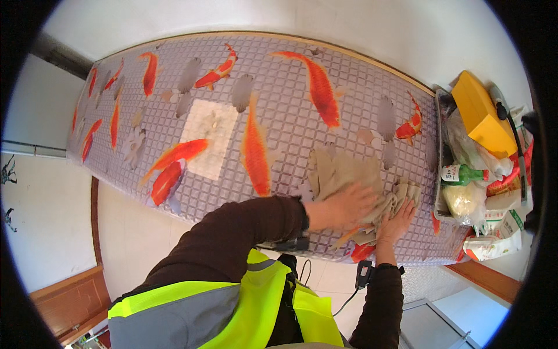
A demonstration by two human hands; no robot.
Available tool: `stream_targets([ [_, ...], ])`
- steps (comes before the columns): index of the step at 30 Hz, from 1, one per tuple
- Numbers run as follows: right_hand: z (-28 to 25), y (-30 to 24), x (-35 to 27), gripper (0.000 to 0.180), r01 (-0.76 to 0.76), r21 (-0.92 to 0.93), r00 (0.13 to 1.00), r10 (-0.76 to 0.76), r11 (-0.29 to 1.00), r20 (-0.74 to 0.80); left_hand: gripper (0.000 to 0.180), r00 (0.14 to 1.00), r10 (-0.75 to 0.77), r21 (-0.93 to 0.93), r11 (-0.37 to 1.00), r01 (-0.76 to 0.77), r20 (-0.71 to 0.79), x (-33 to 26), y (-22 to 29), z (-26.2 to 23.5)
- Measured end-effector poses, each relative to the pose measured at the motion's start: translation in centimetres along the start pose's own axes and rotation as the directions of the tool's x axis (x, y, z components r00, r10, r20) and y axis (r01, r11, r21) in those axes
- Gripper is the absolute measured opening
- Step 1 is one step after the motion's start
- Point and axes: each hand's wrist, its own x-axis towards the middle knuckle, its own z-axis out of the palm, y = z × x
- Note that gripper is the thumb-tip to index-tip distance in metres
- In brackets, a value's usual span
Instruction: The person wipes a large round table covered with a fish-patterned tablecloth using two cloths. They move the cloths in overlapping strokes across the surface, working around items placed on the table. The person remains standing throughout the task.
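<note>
A greyish-beige cloth (343, 170) lies rumpled on the patterned table cover (279, 128), near the table's front edge. My left hand (344, 207) rests on the cloth's near side with its fingers stretched out flat, slightly blurred. My right hand (397, 224) is beside it to the right, its fingers and thumb around a bunched part of the same cloth. The folds under both palms are hidden. The cover has a grey grid print with orange koi fish.
At the table's right end a dark tray (440, 174) holds a yellow box (482, 113), a green bottle (462, 174) and plastic bags. A white package (494, 244) lies at its near side. A wall runs behind the table. A small black device (364, 273) with a cable hangs by my right wrist.
</note>
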Motion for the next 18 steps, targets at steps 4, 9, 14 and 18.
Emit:
stream_targets([
  [4,0.3,0.3,0.0,0.07,0.022,0.022,0.999,-0.022,1.0,-0.024,0.06,0.995,0.089,-0.091,0.991,-0.094,-0.053,-4.2,0.3,-2.1],
  [9,0.9,0.7,0.1,0.068,0.049,0.017,0.997,-0.048,0.999,-0.066,0.06,0.943,-0.329,0.092,0.939,0.332,-0.047,-5.3,-9.6,-7.4],
  [14,1.5,1.7,0.5,0.065,0.066,-0.027,0.997,-0.068,0.997,-0.048,0.058,0.757,-0.568,0.197,0.742,0.641,-0.324,-15.8,-19.5,-10.6],
  [18,1.9,2.2,0.6,0.066,0.132,-0.037,0.987,-0.135,0.991,-0.088,0.057,0.426,-0.834,0.13,0.407,0.904,-0.349,-28.5,-22.4,-12.0],
])
